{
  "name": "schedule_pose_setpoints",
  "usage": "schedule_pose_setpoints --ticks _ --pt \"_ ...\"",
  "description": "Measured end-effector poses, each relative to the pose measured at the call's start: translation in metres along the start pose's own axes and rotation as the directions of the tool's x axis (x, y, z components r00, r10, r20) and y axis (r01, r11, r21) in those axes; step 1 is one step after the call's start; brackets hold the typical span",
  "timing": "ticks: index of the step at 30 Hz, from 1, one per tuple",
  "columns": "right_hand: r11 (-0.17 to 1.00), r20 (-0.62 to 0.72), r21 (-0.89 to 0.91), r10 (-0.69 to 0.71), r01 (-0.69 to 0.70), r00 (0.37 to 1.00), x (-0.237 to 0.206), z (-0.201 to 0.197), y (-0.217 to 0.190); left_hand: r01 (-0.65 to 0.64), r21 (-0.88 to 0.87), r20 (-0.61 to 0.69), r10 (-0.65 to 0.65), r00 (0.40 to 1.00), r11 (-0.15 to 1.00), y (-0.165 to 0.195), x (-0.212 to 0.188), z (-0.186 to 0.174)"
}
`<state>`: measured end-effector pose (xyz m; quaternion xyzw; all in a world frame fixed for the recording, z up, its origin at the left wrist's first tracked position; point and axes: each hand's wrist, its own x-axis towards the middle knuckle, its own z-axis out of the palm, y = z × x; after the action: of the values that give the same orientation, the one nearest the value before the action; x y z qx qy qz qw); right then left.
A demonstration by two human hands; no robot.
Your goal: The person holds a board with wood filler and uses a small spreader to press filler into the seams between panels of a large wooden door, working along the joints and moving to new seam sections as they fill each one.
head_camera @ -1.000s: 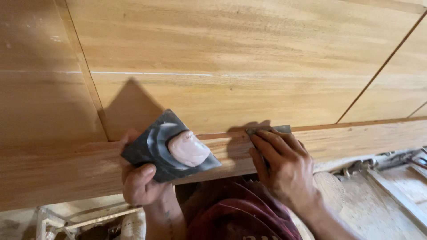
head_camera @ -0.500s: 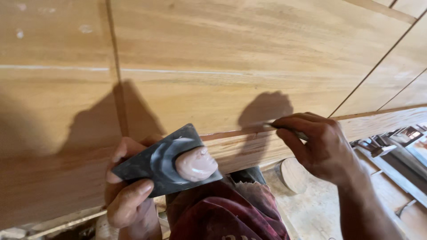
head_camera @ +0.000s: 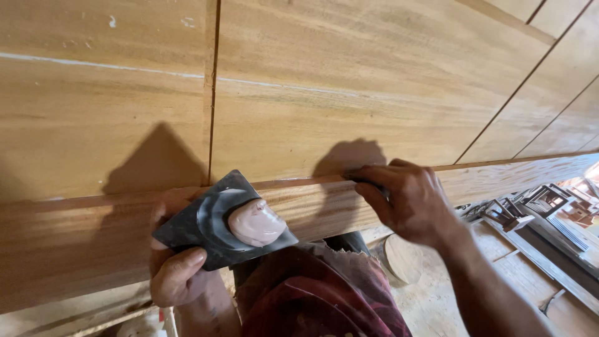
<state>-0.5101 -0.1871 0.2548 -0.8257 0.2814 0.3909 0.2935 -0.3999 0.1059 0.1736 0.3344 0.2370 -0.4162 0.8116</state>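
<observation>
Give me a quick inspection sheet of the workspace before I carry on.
Surface: wooden panel with grooved joints, moulded rail along its lower edge.
Job's things: dark flat board carrying a lump of pink filler; thin dark tool at the rail's top edge.
Clutter: wooden frames lower right.
Hands: left hand holds the board; right hand pinches the tool.
Cables: nothing seen.
Surroundings: dusty floor, round wood offcut.

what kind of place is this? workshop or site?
Most likely a woodworking shop. A big bare wood panel with a moulded rail fills the view, the left hand holds a dark board carrying pink filler, and the floor shows sawdust and timber offcuts.
</observation>
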Motion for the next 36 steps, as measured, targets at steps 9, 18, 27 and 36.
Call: schedule_pose_setpoints --ticks 9,18,27,36 --pt "0.897 0.066 0.42 0.123 -0.14 0.99 -0.026 -0.035 0.002 0.168 0.183 -0.019 -0.168 0.986 0.969 0.003 -0.018 0.003" --pt "-0.186 -0.167 0.956 0.28 0.224 0.945 -0.096 -0.008 0.011 -0.024 0.316 0.208 -0.044 0.977 0.949 -0.073 0.007 0.074" --pt "-0.323 -0.021 0.939 0.29 0.119 0.957 -0.121 -0.001 0.109 -0.34 0.686 0.352 0.116 0.929 0.643 -0.153 0.005 0.11" --pt "-0.284 0.047 0.959 0.252 0.027 0.967 -0.153 0.005 0.17 0.252 0.448 -0.087 -0.238 0.967 0.858 -0.227 -0.005 0.189"
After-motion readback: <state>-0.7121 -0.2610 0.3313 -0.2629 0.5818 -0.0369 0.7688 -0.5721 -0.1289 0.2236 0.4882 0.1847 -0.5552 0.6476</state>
